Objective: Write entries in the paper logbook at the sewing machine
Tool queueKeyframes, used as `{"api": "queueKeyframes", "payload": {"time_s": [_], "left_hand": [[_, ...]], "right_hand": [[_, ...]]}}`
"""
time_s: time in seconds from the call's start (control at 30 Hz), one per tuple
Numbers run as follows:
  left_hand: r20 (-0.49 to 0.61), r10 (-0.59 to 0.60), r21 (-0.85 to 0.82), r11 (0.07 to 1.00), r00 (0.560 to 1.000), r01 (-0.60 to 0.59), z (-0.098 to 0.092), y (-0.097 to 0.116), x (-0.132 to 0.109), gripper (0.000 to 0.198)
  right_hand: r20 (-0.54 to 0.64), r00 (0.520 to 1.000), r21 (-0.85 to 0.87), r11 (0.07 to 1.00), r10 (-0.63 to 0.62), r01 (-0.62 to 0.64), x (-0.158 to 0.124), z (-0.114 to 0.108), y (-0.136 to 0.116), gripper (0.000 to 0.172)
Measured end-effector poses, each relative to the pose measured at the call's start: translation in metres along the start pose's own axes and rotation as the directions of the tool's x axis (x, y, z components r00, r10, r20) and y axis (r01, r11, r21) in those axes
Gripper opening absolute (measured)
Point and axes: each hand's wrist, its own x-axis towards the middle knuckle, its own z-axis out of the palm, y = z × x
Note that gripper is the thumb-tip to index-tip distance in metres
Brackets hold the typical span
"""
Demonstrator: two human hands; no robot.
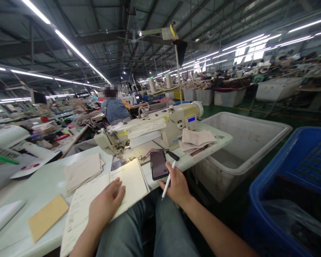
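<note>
Left hand [107,200], lower centre-left of the frame: loosely open, palm down, fingers together and slightly bent, thumb a little apart; grips nothing, lies on the open notebook. Right hand [178,184], lower centre-right: partly closed, gripping a white pen [169,178] that slants with its lower end toward the person's knees; fingers and thumb at the right and lower edge of the phone, contact not certain. Notebook [130,178], lower centre-left: spread open, pale pages, handwritten marks on the left page, the right page largely bare. Phone [159,167], centre: dark, face up, just right of the notebook; upper part blurred out. Black-handled item [172,155], just beside the phone's upper right; kind unclear. Sewing machine [149,125], centre: cream body, lit blue display at its right end. Fabric pieces [82,169], left of centre: beige, stacked, above the notebook's left page. Second fabric stack [196,139], right of centre: beige, folded, on the table [222,134]. Tan card [48,216], lower left: flat, beside the notebook. White bin [256,167], right; blue basket [264,175], far right. Co-worker [116,109], upper centre-left: blue garment, seated beyond the machine.
</note>
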Motion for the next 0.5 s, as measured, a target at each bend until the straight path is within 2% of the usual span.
{"api": "queueKeyframes", "payload": {"time_s": [0.23,0.5], "left_hand": [[0.001,0.027,0.003,1.0,1.0,-0.027,-0.0031,0.0046,-0.0001,0.049],[0.026,-0.017,0.005,1.0,1.0,0.017,-0.0023,0.0062,-0.0022,0.047]], "right_hand": [[-0.019,1.0,-0.028,1.0,-0.009,0.008,0.0036,-0.0005,-0.0021,0.072],[-0.074,0.994,-0.045,0.996,-0.077,0.074,0.002,0.0015,0.0029,0.062]]}}
